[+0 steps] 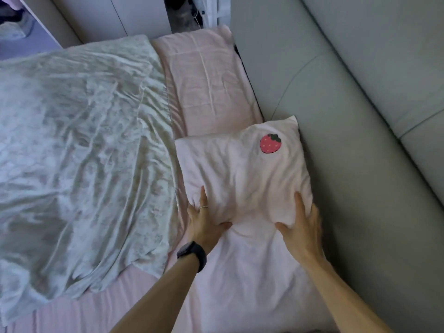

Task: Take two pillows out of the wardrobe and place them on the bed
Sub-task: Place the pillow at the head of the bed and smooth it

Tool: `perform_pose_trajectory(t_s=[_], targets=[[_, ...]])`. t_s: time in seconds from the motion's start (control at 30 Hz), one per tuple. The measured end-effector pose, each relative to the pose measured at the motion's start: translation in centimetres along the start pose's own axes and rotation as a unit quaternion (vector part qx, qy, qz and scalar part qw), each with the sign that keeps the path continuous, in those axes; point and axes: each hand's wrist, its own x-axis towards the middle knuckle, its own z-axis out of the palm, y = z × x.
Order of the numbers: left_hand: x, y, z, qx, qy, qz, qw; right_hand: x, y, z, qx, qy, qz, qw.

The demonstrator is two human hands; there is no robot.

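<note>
Pressing down with both palms, I have my hands on the near end of a pale pink pillow (242,179) that lies on the bed (72,316), close against the grey padded headboard (360,164) at my three o'clock. My left hand (204,221) rests flat on the pillow's left part, fingers (203,195) stretched out toward twelve o'clock and thumb spread toward the middle, gripping nothing. A thin ring sits on one finger, and a dark watch (193,254) wraps that wrist. My right hand (302,224) lies flat on the pillow's right part, fingers spread wide and thumb reaching in toward nine o'clock; it too only presses the cloth and closes around nothing. The fabric dips and bunches into a crease between my two thumbs.

A red strawberry patch (270,143) with a green top marks the pillow near its far corner, at about one o'clock from my hands. Just beyond, at twelve o'clock, a second pink pillow (206,80) lies flat, its near edge touching or slightly tucked under the first; I cannot tell which. A rumpled, pale flowered blanket (79,145) covers the bed from nine to eleven o'clock, its edge just beside the pillows. The pink sheet shows at six o'clock under my forearms. Pale cupboard doors (108,15) stand past the bed at twelve o'clock.
</note>
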Motion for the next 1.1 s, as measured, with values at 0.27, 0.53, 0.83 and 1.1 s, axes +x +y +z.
perform_pose_trajectory(t_s=[0.27,0.53,0.83,1.1], targets=[[6.8,-3.2,3.7,0.000,-0.012,-0.061,0.998,7.9,3.1,4.4,-0.002,-0.096,-0.038,0.995],[8.0,-3.0,6.1,0.000,0.076,-0.057,0.995,10.9,4.0,5.4,0.016,-0.082,-0.055,0.995],[7.9,-2.8,7.1,0.023,0.085,-0.045,0.995,10.5,3.9,4.5,-0.005,-0.013,-0.091,0.996],[8.8,-4.0,6.7,0.107,-0.007,-0.083,0.991,10.2,9.3,6.6,-0.035,-0.082,-0.025,0.996]])
